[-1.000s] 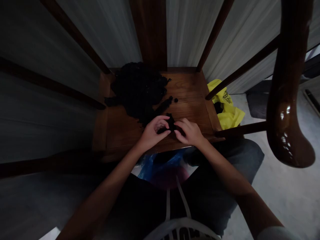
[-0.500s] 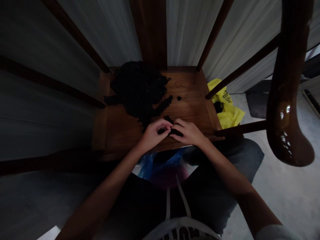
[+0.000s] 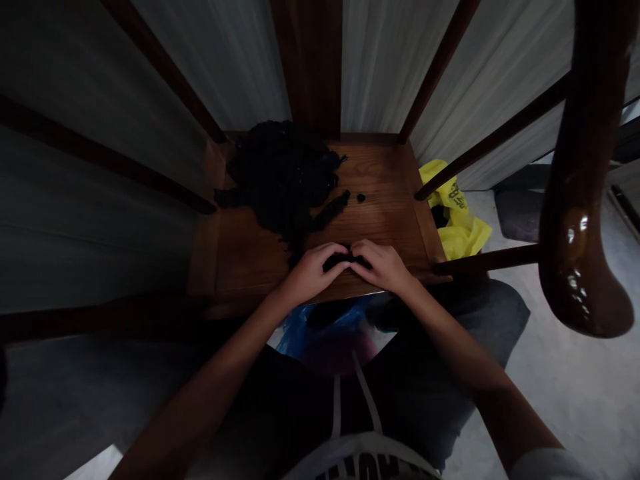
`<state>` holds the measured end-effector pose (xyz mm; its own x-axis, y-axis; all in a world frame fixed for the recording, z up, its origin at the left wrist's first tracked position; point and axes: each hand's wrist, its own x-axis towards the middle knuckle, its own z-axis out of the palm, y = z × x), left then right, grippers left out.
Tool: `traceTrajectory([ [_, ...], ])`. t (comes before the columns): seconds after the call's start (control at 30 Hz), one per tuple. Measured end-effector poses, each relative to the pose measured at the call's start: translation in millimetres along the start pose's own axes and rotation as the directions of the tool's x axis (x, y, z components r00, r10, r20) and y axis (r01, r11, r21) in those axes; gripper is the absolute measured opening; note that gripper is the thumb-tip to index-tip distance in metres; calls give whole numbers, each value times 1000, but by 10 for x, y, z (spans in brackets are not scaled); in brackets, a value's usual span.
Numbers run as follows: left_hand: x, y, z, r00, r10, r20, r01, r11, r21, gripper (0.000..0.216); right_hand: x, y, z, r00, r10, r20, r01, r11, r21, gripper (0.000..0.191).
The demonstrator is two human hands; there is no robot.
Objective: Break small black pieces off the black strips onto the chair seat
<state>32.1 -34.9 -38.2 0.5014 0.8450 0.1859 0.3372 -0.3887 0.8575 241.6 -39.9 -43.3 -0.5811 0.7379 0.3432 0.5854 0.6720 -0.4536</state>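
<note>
Black scrap (image 3: 341, 260) pinched close to you

On the left of the wooden chair seat (image 3: 245, 267), your black heap (image 3: 283, 173) lies toward the back, which keeps the front of the seat bare as a place to work. It's too dark to tell what the material is. Your left hand (image 3: 313, 273) curls over with its fingers pointing inward, and your right hand (image 3: 383, 267) mirrors it. The two press together at the fingertips, pinching the scrap between them just in from the seat's front edge, probably to keep it steady on the wood. Your fingers hide most of it, so you can't see its shape. Right of the heap, a loose black strip (image 3: 330, 211) lies just beside it, and a small round black bit (image 3: 361, 197) sits apart on bare wood. Past the seat's right edge, a yellow plastic bag (image 3: 457, 230) sits lower down, beside the chair and within reach of your right hand.
</note>
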Motion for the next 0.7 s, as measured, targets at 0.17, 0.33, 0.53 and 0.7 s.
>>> traceTrajectory([
  [0.17, -9, -26, 14, 999, 5, -37, -3, 999, 46, 17, -10, 6, 27, 998, 56, -11, -56, 998, -36, 23],
  [0.33, 8, -25, 14, 998, 64, -27, -60, 992, 109, 14, -6, 28, 42, 996, 86, -1, -86, 991, -99, 26],
  [0.53, 20, -5, 12, 996, 77, -34, -72, 990, 121, 17, -25, 21, 57, 990, 134, -37, -138, 977, -164, 30],
  [0.7, 14, -24, 17, 999, 23, 27, -25, 997, 77, 22, -22, -14, 13, 999, 34, 12, -32, 988, -153, 30],
])
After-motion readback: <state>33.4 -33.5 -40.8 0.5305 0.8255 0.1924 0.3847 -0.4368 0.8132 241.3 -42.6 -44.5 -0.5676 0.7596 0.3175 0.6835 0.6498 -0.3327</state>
